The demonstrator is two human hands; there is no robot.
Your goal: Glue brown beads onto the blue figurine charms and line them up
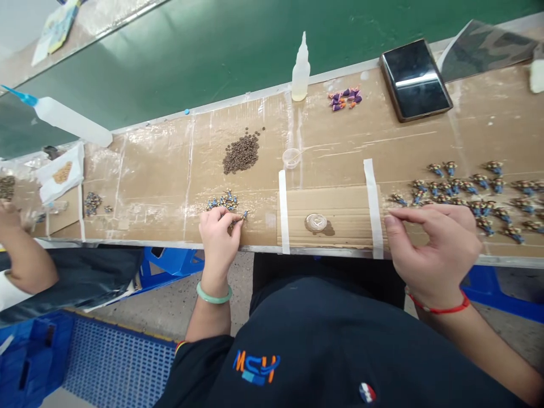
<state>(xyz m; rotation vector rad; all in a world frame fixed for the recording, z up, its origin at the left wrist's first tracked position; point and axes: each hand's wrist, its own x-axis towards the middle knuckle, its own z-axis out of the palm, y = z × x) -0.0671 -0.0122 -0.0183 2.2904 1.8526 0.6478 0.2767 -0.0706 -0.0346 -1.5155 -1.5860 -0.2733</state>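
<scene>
Left hand [219, 235] and right hand [437, 249] pinch, apart, on what I can't tell, with few toys [223, 201] left of the card [348, 204] but many right of it.

A green vertical panel [238, 56] spans the upper frame behind a long workbench [153, 170] covered in brown cardboard. From my view, speckled grey flooring [165, 306] shows at lower left, beside a blue perforated crate [119, 357]. Blue plastic seating [174, 262] appears left of centre below the bench edge and again at lower right. Pale light reflects off the panel at upper left.
</scene>
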